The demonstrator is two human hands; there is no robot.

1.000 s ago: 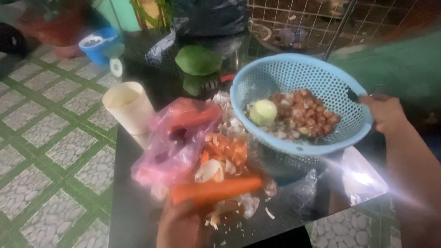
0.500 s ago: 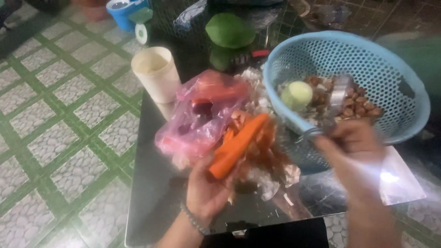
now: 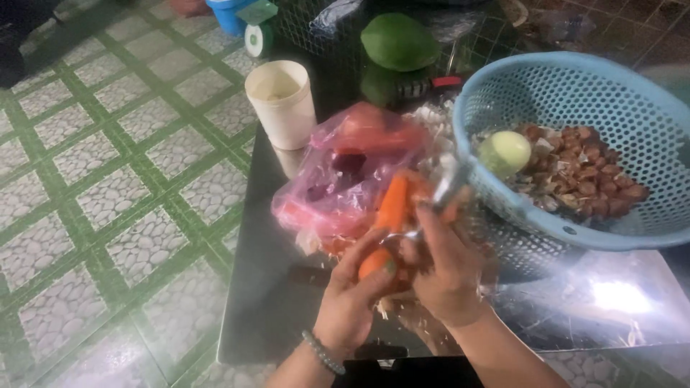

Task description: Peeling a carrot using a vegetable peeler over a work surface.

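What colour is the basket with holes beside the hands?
The basket is light blue; the head view shows it clearly, at the right on the dark table.

The carrot [image 3: 388, 223] is orange, long and tapered, held off the dark desk [image 3: 266, 302] near its front edge, with the thick end low and the narrow end tilted up and away. The left hand [image 3: 352, 305] grips the thick end, and the right hand [image 3: 445, 269] presses a metal peeler [image 3: 440, 195] against its right side. The peeler's blade is blurred.
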